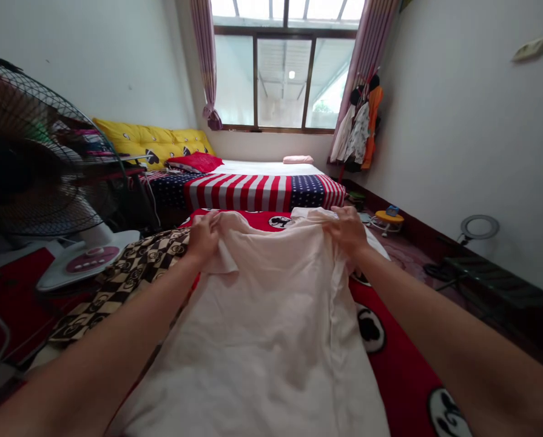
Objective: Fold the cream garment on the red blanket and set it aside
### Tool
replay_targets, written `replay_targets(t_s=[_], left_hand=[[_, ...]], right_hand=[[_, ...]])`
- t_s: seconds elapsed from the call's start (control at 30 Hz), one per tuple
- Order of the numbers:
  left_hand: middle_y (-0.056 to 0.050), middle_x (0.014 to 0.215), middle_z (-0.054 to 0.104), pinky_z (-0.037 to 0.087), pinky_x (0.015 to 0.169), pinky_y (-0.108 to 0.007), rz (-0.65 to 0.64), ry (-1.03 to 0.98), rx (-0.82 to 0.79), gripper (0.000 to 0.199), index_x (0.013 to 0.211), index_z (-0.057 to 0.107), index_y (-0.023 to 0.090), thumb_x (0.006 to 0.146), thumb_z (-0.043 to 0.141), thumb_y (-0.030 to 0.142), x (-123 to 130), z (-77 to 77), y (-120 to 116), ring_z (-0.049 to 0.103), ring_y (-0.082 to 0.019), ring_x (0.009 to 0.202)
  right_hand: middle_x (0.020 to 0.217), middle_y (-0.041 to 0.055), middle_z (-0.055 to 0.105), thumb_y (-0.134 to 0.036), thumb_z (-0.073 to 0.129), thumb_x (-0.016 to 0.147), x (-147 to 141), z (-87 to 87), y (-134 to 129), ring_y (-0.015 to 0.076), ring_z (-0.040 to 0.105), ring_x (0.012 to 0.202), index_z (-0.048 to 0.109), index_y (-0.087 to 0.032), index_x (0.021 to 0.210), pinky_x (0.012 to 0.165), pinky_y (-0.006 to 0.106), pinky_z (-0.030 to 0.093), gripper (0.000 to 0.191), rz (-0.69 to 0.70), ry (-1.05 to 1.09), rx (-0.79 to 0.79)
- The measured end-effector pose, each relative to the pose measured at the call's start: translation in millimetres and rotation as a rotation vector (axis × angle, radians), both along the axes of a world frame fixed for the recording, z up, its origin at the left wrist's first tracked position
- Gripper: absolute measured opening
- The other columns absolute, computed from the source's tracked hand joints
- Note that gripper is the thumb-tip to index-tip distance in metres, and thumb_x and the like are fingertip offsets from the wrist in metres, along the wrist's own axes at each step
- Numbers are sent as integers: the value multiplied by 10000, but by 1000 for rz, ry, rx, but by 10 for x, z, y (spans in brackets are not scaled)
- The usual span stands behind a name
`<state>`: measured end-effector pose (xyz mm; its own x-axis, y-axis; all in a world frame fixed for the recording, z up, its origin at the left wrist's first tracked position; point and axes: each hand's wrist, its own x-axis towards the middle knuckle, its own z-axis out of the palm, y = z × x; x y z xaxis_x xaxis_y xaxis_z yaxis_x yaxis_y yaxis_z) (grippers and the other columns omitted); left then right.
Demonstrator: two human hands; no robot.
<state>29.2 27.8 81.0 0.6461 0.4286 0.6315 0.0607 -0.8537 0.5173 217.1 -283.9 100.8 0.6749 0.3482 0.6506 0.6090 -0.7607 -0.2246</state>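
Note:
A white T-shirt [271, 315] lies spread out before me, its neckline at the far end and its lower part running toward me past the bottom edge of the view. My left hand [204, 238] grips the shirt at its left shoulder, where a short sleeve hangs down. At the opposite shoulder my right hand [346, 230] pinches the cloth, which is bunched and creased there. Under the shirt is a red blanket [403, 346] with black and white round prints. A brown and beige checked cloth [130, 279] lies to the left of my left hand.
An electric fan [89, 261] stands close on the left. Beyond the blanket is a bed with a striped, starred cover [248, 191] and a red pillow [196, 162]. On the right are a yellow stool [389, 217], a ring light [479, 227] and a dark bench [503, 282].

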Motion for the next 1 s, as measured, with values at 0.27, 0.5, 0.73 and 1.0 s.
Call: replay_targets(t_s=[0.27,0.5,0.73,1.0], left_hand=[[-96,1270,527,408,1016,-376,-242,319,194,315,1133,615,199,861,539,337,-1064,-246,-273,523,-249,1171],[-47,912,691,505,677,-287,18,587,-47,494,1095,606,215,772,586,588,-2469,-639,-459,649,-224,773],[-35,784,680,479,680,-261,-80,543,-179,319,690,688,196,749,612,500,-2613,-802,-612,634,-208,747],[-4,801,691,505,681,-223,37,-113,-700,300,751,676,190,627,738,456,-2601,-280,-822,628,-183,759]], right_hand=[[1292,105,523,-255,542,887,-1359,-646,-650,229,510,1207,539,-219,1204,1010,382,438,318,518,135,-48],[1432,23,457,-61,394,851,-2487,-987,-1415,171,477,1277,481,-336,1341,1001,281,462,569,645,296,-334],[1350,53,555,-7,450,699,-2508,-1097,-1365,231,533,1218,531,-300,1317,940,343,491,689,718,259,-439],[1120,113,630,-231,538,846,-2402,-420,-1534,196,634,973,589,-210,813,772,257,506,65,676,315,-50]])
